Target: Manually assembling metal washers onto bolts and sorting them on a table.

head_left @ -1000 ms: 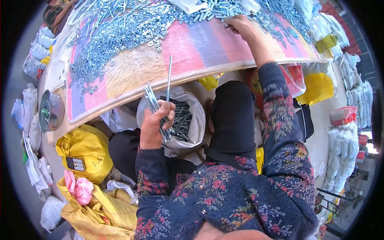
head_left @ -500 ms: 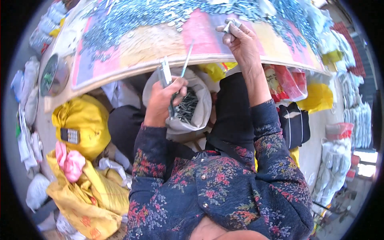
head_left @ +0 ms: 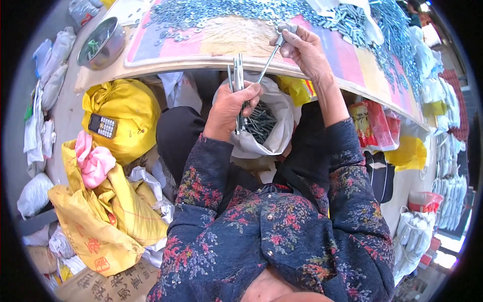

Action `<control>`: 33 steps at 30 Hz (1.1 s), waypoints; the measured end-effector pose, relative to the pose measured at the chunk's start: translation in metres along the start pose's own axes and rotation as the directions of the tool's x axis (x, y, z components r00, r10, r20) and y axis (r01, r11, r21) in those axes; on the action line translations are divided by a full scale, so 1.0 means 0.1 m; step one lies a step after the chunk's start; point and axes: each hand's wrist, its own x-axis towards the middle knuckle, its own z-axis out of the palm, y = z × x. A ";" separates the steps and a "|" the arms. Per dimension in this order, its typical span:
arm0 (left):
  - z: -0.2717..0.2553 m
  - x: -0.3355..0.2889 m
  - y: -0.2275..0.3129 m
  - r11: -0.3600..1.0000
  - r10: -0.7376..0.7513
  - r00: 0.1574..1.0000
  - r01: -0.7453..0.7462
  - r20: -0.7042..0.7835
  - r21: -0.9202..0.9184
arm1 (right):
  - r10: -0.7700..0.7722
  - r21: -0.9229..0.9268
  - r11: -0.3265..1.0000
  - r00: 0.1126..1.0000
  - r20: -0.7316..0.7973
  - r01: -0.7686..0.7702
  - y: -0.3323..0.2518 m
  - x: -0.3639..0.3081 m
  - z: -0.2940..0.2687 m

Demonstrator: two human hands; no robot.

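Note:
My left hand [head_left: 231, 105] is closed round a bundle of long metal bolts [head_left: 239, 70], most of them upright. One bolt [head_left: 270, 60] slants from its thumb up to the right. At that bolt's upper end the fingertips of my right hand [head_left: 308, 54] pinch small grey metal pieces, which look like washers; the fingers partly cover them. Below the left hand stands an open white sack [head_left: 283, 145] between my knees, holding many loose bolts [head_left: 264, 123]. Both hands are near the front edge of the table [head_left: 201, 59].
Loose washers [head_left: 186, 22] and small metal tubes [head_left: 347, 22] lie spread over the tabletop. A metal bowl [head_left: 111, 50] sits at its left corner. On the left are a tied yellow sack [head_left: 136, 136] with a phone [head_left: 102, 126] on it, and a pink cloth [head_left: 94, 161].
The slanting bolt now reaches my right fingertips; before, its upper end was free and the hands were further apart. The whole view has shifted slightly.

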 end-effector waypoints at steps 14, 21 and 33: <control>-0.44 -0.05 0.12 0.959 -0.060 0.960 -0.020 -0.272 -0.282 | 0.009 -0.140 0.990 0.989 0.145 0.012 0.29 -0.05 0.94; -0.66 -0.02 0.06 0.846 -0.081 0.984 -0.018 -0.161 -0.533 | 0.098 -0.159 0.986 0.932 0.348 -0.045 0.43 -0.17 1.11; -0.38 -0.20 0.12 0.923 0.105 0.989 -0.059 0.102 -0.381 | 0.220 -0.048 0.975 0.958 0.184 -0.215 0.25 -0.19 1.16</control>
